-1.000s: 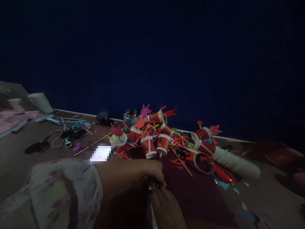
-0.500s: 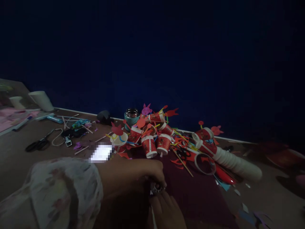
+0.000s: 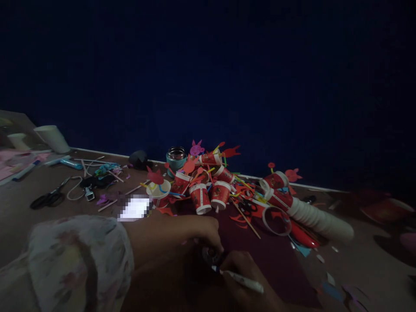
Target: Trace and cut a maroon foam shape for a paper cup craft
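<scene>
My left hand reaches in from the left in a floral sleeve, its fingers bent down. They press on a small ring-shaped thing, dark and pale, whose kind I cannot make out. My right hand is closed round a white marker, with the dark blue end pointing at the ring-shaped thing. Both hands are over a dark maroon sheet. Just beyond them lie several red paper cups with straws and red paper cutouts.
A bright pixelated patch lies beside my left forearm. Scissors and a teal jar stand farther off. To the right are a stack of white cups, a clear ring and paper scraps. A dark blue wall rises behind.
My right hand has moved from lying with fingers stretched by the ring-shaped thing to gripping the marker, its tip toward that thing. My left hand stays nearly in place; the view shifts slightly.
</scene>
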{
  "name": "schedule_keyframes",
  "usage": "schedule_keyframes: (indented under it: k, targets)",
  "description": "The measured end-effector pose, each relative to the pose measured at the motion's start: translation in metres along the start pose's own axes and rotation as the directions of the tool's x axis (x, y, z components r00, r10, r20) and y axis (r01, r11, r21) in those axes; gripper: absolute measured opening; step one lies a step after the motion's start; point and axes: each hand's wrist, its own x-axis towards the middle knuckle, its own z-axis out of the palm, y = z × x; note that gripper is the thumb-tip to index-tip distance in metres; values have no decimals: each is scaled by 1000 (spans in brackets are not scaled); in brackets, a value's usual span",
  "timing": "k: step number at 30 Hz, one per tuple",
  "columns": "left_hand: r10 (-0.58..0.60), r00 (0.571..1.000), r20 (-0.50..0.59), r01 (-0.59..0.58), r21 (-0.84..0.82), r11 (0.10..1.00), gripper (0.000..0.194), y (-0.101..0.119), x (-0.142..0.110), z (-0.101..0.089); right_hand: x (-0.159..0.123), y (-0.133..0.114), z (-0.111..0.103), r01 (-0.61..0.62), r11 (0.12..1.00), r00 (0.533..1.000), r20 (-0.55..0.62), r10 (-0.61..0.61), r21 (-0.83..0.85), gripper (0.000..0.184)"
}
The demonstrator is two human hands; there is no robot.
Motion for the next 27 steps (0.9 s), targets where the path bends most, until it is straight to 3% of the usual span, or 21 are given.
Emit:
schedule_keyframes:
  k: [3,8,14,20,27]
  targets:
    - [-19,1000,5,19,18,1000,27,1,0,0,9,-1,-16,-146,978,985,116,129,152,9]
    - [-34,999,-6,34,16,999,23,5,-8,-1,27,9,-25,-199,911,968,215,126,362,8]
    - [-35,999,7,35,2,999,18,5,-8,0,36,18,-28,-227,892,963,224,147,390,7]
    - [-45,998,-49,47,27,999,18,0,-1,2,40,27,-26,-236,878,964,213,159,416,7]
    - [-4,995,-102,-5,-91,996,15,-3,-4,6,42,24,-30,-278,855,960,153,233,437,8]
